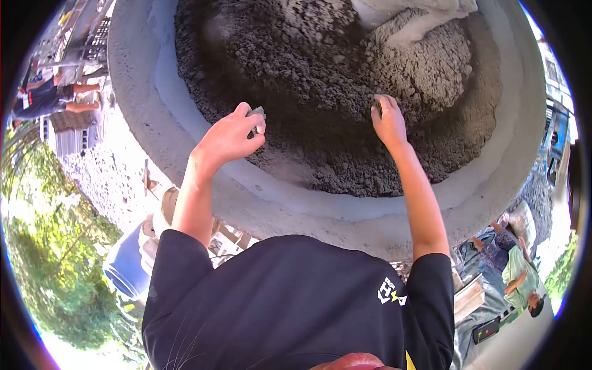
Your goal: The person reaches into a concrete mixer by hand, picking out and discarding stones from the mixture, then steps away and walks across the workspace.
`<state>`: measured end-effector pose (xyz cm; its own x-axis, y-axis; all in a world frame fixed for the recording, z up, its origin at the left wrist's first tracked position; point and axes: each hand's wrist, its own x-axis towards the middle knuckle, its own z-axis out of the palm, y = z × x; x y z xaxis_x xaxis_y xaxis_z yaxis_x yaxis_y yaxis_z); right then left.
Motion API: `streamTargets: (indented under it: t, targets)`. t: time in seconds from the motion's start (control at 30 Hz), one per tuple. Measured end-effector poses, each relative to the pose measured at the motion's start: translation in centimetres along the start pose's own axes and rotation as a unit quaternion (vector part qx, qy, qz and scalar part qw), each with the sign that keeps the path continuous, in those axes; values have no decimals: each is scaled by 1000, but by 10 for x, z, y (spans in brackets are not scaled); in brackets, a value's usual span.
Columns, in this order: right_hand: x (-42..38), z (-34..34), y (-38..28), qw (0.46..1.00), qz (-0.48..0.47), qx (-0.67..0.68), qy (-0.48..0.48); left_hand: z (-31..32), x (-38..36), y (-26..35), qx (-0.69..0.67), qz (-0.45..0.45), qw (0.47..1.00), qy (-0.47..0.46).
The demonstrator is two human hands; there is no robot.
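My left hand (233, 134) is over the near left part of a large round basin (139, 92), its fingers curled round a small grey lump (256, 113). To the right, my right hand (388, 121) hangs over the dark, crumbly grey mix (296, 80) that lies in the basin. Its fingers point away from me and are bent close together; whether something is between them is too small to tell. A paler heap (431, 65) of the mix lies beyond my right hand, beneath a grey mixer part (425, 15) at the top.
At the far left a person (40, 98) in dark clothes stands by stacked blocks. Another person (518, 277) in a light green top is at the lower right. A blue barrel (126, 262) is outside the basin at the lower left, near a piece of wood (470, 297) at right.
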<state>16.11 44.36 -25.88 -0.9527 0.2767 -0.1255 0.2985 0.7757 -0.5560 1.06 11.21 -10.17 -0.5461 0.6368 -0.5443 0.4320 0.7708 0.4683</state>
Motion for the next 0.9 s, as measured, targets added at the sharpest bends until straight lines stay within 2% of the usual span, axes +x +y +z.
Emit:
streamTargets:
  t: [0.07, 0.1, 0.17, 0.2, 0.37, 0.43, 0.5, 0.6, 0.63, 0.7, 0.8, 0.83, 0.9]
  targets:
    - [9, 20, -2, 995, 13, -78, 66, -1, -2, -6, 20, -56, 997, -41]
    - [10, 36, 10, 995, 56, -81, 10, -4, -4, -7, 18, -60, 998, -33]
    - [0, 56, 13, 990, 68, -123, 4, -8, -8, -6, 41, -117, 988, -95]
    - [-6, 61, 14, 982, 90, -165, -3, -8, -8, -8, 39, -121, 988, -88]
    - [-26, 53, 15, 978, 150, -130, -64, -2, -9, -15, 25, -85, 993, -78]
    - [-39, 49, 24, 976, 177, -59, -115, -5, -9, -11, 21, -75, 995, -68]
    - [-63, 60, 55, 982, 135, -55, -123, -11, -12, -8, 18, -81, 992, -91]
    - [-90, 56, 87, 950, 83, -124, -274, -16, -12, -8, 34, -80, 990, -115]
    - [-97, 60, 102, 939, 67, -131, -311, -15, -12, -10, 34, -83, 990, -108]
    - [-105, 40, 96, 919, 100, -153, -348, -7, -10, -17, 32, -80, 992, -92]
    - [-108, 24, 97, 923, 136, -144, -329, 0, -7, -26, 32, -73, 994, -75]
    - [-108, 18, 91, 925, 231, -65, -294, 3, -5, -30, 34, -73, 995, -66]
    - [-102, 9, 82, 928, 223, -86, -285, 8, -4, -35, 42, -64, 996, 33]
